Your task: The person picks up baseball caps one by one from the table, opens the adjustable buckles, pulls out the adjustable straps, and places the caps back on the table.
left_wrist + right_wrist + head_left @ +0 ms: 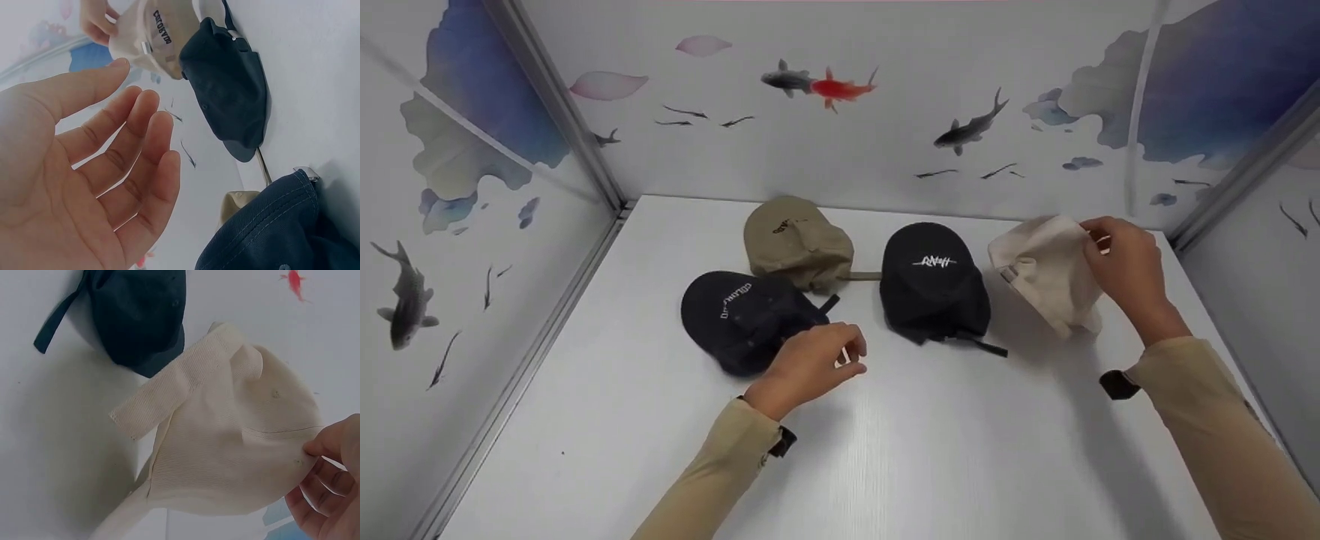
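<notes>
Cream cap [1039,274], pinched in the right hand [1129,266] at the right of the tabletop [915,450], is apparently yet to be settled. The left hand [806,365], fingers loose, holds nothing. Navy cap [731,319], khaki cap [787,247] and black cap [934,281] already lie alongside.

I note a white tabletop [915,465], walled on three sides by fish-printed panels [840,157], grey posts [561,105] at rear corners.
</notes>
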The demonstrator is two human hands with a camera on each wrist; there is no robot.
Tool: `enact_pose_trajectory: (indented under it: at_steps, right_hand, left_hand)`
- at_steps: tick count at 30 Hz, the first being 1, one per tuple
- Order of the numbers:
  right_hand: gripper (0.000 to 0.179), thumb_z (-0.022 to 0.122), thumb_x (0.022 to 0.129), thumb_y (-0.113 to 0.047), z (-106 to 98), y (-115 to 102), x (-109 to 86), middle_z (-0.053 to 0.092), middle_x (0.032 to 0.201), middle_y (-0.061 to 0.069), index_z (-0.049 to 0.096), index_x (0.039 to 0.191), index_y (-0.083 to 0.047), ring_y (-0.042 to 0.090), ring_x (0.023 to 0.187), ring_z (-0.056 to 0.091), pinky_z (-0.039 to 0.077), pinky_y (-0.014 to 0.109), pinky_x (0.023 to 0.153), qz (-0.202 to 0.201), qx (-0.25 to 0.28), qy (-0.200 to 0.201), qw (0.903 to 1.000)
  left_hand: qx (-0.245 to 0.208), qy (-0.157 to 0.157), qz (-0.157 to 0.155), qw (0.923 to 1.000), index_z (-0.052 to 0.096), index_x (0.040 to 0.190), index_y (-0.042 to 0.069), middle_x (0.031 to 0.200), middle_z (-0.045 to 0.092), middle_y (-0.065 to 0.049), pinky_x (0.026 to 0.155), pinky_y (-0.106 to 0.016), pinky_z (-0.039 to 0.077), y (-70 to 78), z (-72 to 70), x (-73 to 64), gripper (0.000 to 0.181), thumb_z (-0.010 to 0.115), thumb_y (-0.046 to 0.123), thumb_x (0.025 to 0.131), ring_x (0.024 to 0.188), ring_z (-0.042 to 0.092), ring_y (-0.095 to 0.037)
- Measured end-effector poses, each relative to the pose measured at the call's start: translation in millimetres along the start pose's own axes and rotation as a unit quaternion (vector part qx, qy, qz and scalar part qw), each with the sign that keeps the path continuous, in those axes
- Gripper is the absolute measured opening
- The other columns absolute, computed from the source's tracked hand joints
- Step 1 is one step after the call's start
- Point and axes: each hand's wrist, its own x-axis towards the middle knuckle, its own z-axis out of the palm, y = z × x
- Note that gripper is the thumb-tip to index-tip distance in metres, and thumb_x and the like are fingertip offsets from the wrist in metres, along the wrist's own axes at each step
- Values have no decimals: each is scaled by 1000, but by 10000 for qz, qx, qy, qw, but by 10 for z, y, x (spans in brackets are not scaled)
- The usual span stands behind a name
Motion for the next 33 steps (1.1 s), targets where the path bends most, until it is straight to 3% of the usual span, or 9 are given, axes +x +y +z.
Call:
enact_pose_trajectory:
  at_steps: [4, 8, 12, 17, 20, 33]
  right_hand:
    - [24, 57, 99, -11, -99, -153, -51, 69, 103, 25, 69, 116, 1, 40, 91, 67, 34, 5, 69, -142, 157, 78, 9997]
    - [24, 59, 98, -12, -188, -327, -112, 69, 104, 24, 69, 116, 1, 40, 91, 66, 30, -6, 69, -247, 357, 59, 9990]
    - [23, 61, 97, -10, -290, -509, -176, 69, 107, 23, 68, 116, 1, 36, 92, 65, 32, -7, 71, -333, 513, -57, 9981]
    - [21, 63, 95, -6, -403, -721, -218, 70, 107, 20, 69, 114, 0, -6, 86, 56, 35, -6, 73, -604, 638, 5, 9961]
    - [19, 65, 94, -4, -444, -838, -226, 71, 105, 19, 70, 112, -1, -21, 83, 47, 36, -6, 72, -807, 702, 95, 9942]
    - [13, 69, 93, -4, -410, -1223, -398, 72, 97, 11, 72, 105, -5, -16, 84, 52, 41, -1, 71, -1302, 1057, -176, 9857]
  left_hand:
    - [57, 153, 118, 9998, 65, 99, 15, 96, 70, 1, 73, -27, 54, -9, -5, -15, 16, 74, 26, 91, 86, 67, -14]
    - [66, 210, 159, 9996, 66, 100, 14, 95, 70, 1, 74, -28, 54, -5, -28, -21, 17, 73, 26, 91, 87, 67, -14]
    - [45, 201, 183, 9996, 66, 100, 14, 96, 70, 0, 75, -28, 55, 7, -56, -13, 16, 73, 26, 92, 87, 67, -14]
    - [35, 307, 243, 9992, 66, 100, 14, 96, 70, 0, 76, -28, 55, 44, -123, 10, 15, 73, 25, 92, 89, 68, -16]
    - [32, 491, 336, 9982, 66, 100, 13, 96, 69, 0, 76, -28, 55, 73, -166, 29, 15, 72, 25, 93, 89, 68, -16]
    - [-82, 1162, 859, 9895, 63, 103, 14, 98, 68, 0, 81, -26, 55, 234, -282, 69, 14, 70, 22, 94, 93, 67, -15]
